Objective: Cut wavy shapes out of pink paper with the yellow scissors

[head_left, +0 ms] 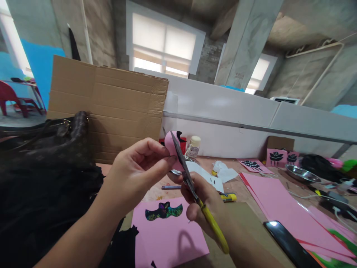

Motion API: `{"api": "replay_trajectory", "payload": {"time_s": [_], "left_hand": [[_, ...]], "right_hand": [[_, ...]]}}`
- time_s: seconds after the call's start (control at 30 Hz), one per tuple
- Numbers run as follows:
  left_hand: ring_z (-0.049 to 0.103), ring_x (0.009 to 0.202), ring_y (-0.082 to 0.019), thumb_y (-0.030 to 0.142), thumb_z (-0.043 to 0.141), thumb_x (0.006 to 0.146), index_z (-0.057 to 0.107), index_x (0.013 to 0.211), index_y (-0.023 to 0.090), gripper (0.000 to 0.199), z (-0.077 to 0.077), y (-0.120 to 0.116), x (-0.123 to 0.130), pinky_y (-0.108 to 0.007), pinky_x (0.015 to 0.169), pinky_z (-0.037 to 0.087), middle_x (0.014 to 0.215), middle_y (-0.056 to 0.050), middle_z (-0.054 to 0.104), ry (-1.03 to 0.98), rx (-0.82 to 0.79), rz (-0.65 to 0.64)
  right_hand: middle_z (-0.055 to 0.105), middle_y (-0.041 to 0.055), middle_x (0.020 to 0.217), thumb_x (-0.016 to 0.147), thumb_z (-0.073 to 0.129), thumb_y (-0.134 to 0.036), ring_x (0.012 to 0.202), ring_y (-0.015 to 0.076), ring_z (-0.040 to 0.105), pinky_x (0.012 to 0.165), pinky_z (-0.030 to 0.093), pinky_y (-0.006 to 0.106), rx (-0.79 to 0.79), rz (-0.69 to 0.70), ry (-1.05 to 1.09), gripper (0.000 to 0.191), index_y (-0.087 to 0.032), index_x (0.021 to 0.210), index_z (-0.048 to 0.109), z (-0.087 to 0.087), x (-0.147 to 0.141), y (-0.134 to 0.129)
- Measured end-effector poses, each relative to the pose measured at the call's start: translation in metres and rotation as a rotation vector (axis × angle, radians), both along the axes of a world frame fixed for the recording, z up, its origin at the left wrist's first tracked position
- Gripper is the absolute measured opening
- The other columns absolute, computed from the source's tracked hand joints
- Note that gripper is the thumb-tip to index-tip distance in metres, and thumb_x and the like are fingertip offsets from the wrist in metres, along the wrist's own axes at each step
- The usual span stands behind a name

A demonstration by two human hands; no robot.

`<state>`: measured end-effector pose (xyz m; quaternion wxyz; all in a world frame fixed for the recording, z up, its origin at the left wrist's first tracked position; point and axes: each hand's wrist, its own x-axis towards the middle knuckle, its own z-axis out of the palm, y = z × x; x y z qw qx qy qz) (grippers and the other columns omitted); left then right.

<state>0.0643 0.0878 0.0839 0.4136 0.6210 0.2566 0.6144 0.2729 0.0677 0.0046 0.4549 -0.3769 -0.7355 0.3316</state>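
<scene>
My left hand (145, 162) pinches a small pink piece of paper (170, 143) with a black shape at its upper edge. The yellow-handled scissors (213, 227) are in my right hand (200, 195), their blades pointing up and partly apart around the pink piece. Below both hands lies a pink sheet (170, 245), with a shiny dark bat-like shape (164, 211) on it. Black paper (124, 243) is at that sheet's left side.
A black bag (41, 178) fills the left, before an upright cardboard panel (108, 100). Behind my hands stands a lidded bottle (193, 147). To the right are pink sheets (270, 193), a phone (290, 242), a metal bowl (302, 174), green scissors (341, 238) and a yellow glue stick (229, 197).
</scene>
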Motion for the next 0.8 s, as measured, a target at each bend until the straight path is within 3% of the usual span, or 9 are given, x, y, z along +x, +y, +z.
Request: {"api": "replay_trajectory", "payload": {"time_s": [0.2,0.3,0.57,0.8], "left_hand": [[0.075,0.067,-0.016,0.027,0.084,0.086,0.072,0.08,0.022,0.015,-0.003,0.003,-0.001,-0.027,0.068,0.064,0.075,0.001,0.078,-0.084,-0.062,-0.167],[0.075,0.067,-0.015,0.027,0.085,0.087,0.074,0.081,0.021,0.014,-0.003,0.004,0.0,-0.025,0.068,0.064,0.075,0.002,0.078,-0.116,-0.058,-0.197],[0.078,0.074,-0.016,0.026,0.083,0.087,0.071,0.08,0.023,0.014,-0.001,-0.008,0.002,-0.022,0.07,0.063,0.075,0.002,0.08,-0.062,-0.05,0.029],[0.078,0.072,-0.018,0.028,0.085,0.083,0.069,0.078,0.023,0.018,-0.001,-0.009,0.003,-0.024,0.066,0.063,0.077,0.001,0.079,-0.013,-0.015,0.058]], "right_hand": [[0.046,-0.0023,0.081,0.081,0.067,-0.091,0.069,0.0149,0.038,0.059,0.035,0.027,-0.063,0.159,0.107,0.081,-0.026,0.129,0.063,0.013,-0.004,-0.006],[0.047,-0.0015,0.082,0.08,0.07,-0.089,0.071,0.0156,0.04,0.059,0.036,0.027,-0.042,0.148,0.116,0.08,-0.026,0.127,0.064,0.013,-0.004,-0.006],[0.055,0.0003,0.084,0.084,0.067,-0.087,0.073,0.0176,0.045,0.065,0.044,0.031,0.063,0.041,0.016,0.076,-0.026,0.129,0.066,0.005,0.003,-0.003],[0.049,-0.0015,0.079,0.08,0.062,-0.095,0.068,0.0163,0.039,0.059,0.036,0.029,0.051,0.041,0.008,0.082,-0.026,0.123,0.066,0.008,-0.001,-0.004]]}}
